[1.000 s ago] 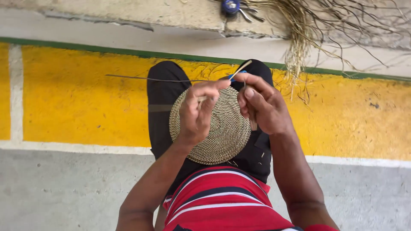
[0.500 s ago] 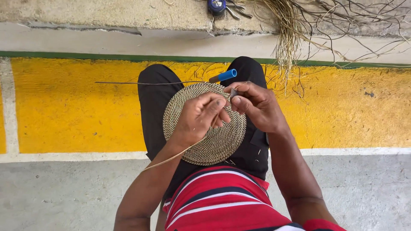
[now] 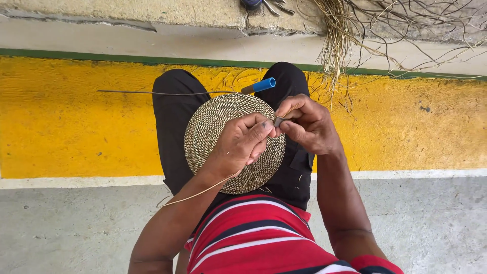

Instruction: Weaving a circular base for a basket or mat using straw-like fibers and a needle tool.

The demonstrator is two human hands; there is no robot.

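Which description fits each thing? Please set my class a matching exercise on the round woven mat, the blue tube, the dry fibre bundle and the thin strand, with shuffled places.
Things:
1. round woven straw mat
2. short blue plastic tube
3. bundle of dry straw fibres
4. long thin tan strand

Places:
A. hanging off the concrete ledge at top
B. trailing under the left forearm
C. lying on the lap, under both hands
D. just beyond the mat's far edge

Pairs: 1-C, 2-D, 3-A, 4-B

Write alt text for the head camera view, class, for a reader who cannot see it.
Two hands work at the edge of a round woven mat resting on the person's lap: the left hand pinches its rim, the right hand grips a thin strand there. A blue-tipped tool lies behind the mat, and loose dry fibres hang above a yellow painted floor band.
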